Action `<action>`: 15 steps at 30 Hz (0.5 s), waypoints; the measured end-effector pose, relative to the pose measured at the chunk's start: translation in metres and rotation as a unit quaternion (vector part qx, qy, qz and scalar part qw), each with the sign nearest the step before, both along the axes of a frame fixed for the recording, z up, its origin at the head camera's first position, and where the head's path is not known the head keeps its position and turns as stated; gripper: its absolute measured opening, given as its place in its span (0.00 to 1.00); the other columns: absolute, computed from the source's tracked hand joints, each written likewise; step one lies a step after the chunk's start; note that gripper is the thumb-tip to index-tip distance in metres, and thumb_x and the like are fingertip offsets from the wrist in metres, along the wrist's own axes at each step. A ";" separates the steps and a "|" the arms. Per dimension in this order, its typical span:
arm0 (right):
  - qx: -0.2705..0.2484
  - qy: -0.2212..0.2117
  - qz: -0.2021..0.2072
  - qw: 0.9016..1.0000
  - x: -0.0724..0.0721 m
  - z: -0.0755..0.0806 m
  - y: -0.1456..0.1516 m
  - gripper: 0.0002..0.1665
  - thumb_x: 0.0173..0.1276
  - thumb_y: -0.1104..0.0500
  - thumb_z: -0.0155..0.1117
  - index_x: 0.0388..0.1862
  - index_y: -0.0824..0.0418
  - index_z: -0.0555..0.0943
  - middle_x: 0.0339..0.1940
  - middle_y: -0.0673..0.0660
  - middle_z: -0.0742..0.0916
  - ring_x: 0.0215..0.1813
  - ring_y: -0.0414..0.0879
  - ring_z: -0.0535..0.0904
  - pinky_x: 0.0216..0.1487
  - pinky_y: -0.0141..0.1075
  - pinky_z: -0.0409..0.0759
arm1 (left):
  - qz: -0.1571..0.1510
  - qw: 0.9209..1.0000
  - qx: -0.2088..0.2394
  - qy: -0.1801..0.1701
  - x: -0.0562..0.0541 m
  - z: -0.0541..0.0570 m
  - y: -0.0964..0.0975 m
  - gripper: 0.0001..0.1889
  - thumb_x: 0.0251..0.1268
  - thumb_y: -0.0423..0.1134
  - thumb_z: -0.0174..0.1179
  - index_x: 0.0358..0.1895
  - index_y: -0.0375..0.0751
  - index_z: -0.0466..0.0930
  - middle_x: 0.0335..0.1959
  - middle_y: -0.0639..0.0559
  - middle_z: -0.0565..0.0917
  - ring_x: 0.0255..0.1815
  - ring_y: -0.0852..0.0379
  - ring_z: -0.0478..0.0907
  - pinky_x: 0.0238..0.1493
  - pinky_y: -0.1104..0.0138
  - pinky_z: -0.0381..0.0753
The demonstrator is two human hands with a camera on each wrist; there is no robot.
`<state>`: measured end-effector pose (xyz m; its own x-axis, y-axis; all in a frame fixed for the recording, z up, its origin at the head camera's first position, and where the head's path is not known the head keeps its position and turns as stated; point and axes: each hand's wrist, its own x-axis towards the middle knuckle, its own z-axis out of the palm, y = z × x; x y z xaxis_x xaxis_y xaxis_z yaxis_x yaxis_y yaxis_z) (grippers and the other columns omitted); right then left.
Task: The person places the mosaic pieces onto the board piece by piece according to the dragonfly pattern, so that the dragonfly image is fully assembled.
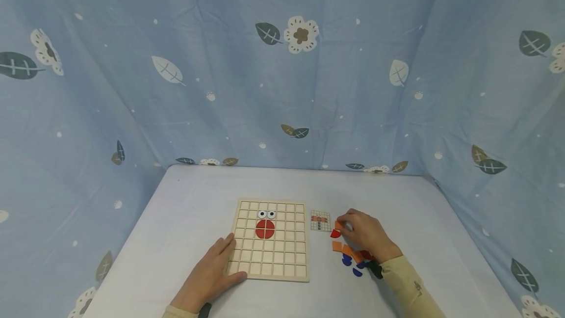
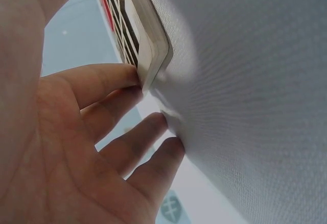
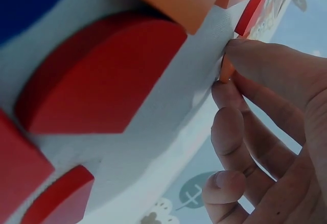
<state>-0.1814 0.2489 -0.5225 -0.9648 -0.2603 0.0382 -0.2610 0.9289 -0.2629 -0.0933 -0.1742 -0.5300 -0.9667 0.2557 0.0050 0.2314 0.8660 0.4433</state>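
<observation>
On my screens I see a pale gridded board [image 1: 289, 254], red quarters [image 1: 260, 233], black-and-white eyes [image 1: 262, 214], a gridded card [image 1: 320, 221] marked orange, orange squares [image 1: 337, 246], blue pieces [image 1: 357, 272], beige sleeves [image 1: 410, 283], a white table [image 1: 185, 200], and a blue curtain [image 1: 220, 63] printed with white flowers [image 1: 301, 35] and grey and brown leaves [image 1: 268, 33].

Right fingers [image 3: 228, 129] curled, left fingers [image 2: 99, 82] extended

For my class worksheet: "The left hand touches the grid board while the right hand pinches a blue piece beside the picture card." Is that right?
Not blue: the right wrist view shows the right hand pinching an orange piece. The rest holds: the left hand touches the grid board, and the pinched piece is beside the picture card.
</observation>
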 end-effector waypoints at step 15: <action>-0.018 -0.008 -0.027 0.999 -0.002 0.001 0.008 0.16 0.61 0.56 0.78 0.48 0.54 0.89 0.43 0.49 0.86 0.48 0.48 0.83 0.55 0.50 0.85 | 0.000 1.000 -0.005 0.004 -0.001 -0.002 -0.001 0.50 0.55 0.65 0.70 0.73 0.32 0.68 0.77 0.45 0.66 0.76 0.39 0.62 0.74 0.49 0.65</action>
